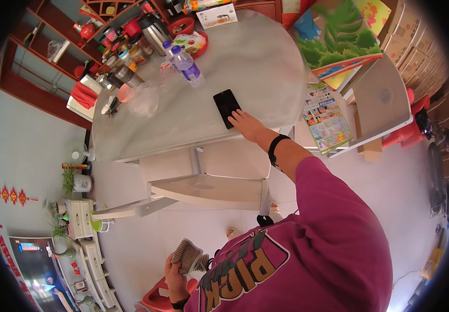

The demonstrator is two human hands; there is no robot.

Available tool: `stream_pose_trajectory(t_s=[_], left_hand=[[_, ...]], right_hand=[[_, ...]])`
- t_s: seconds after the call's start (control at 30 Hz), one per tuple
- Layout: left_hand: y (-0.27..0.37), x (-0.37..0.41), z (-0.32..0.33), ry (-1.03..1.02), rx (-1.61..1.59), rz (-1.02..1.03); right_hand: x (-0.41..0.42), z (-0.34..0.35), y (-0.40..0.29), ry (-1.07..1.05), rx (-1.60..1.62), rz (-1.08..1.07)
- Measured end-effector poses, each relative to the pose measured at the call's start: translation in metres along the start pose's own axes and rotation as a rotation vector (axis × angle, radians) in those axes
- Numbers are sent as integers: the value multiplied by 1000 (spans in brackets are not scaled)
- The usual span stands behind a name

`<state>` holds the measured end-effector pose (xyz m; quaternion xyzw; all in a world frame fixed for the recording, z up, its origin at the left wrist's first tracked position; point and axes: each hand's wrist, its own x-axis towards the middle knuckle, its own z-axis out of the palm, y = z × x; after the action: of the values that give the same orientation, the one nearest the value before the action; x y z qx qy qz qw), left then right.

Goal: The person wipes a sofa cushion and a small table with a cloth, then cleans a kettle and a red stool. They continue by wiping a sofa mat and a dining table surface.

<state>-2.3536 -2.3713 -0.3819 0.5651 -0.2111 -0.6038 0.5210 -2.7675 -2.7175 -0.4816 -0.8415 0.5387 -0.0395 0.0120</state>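
A black smartphone (226,106) lies on the grey marbled tabletop (255,62). The fingertips of my right hand (249,125) rest on its lower end, and the palm is turned down near the table's front edge. A dark band circles that wrist. Low in the picture, beside my shirt, my left hand (174,275) grips a folded brown ribbed cloth (187,255). Part of the cloth is hidden behind my fingers, and its lower folds reach towards the shirt.
Purple-capped plastic bottles (187,68), a clear plastic bag (143,100) and several jars (129,74) crowd the table's left side. A pale chair (212,191) stands before the table. On the right are another chair (382,93) and a printed flyer (327,121). A red stool (158,296) is near my left hand.
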Motion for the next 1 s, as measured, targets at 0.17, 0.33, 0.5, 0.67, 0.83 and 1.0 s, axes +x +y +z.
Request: stream_pose_trajectory(t_s=[0.17,0.33,0.5,0.67,0.83,1.0], left_hand=[[-2,1,11,-6,26,9],[-1,-2,27,17,83,6],[27,0,45,9,127,31],[84,11,77,-221,81,220],[119,32,150,-636,360,495],[90,51,233,-1126,853,742]], right_hand=[[0,6,5,-47,49,49],[-18,9,8,167,278,75],[-78,0,12,219,560,258],[-151,-58,-13,330,898,314],[-174,-152,-87,327,1283,43],[-167,-178,-150,162,1759,-51]])
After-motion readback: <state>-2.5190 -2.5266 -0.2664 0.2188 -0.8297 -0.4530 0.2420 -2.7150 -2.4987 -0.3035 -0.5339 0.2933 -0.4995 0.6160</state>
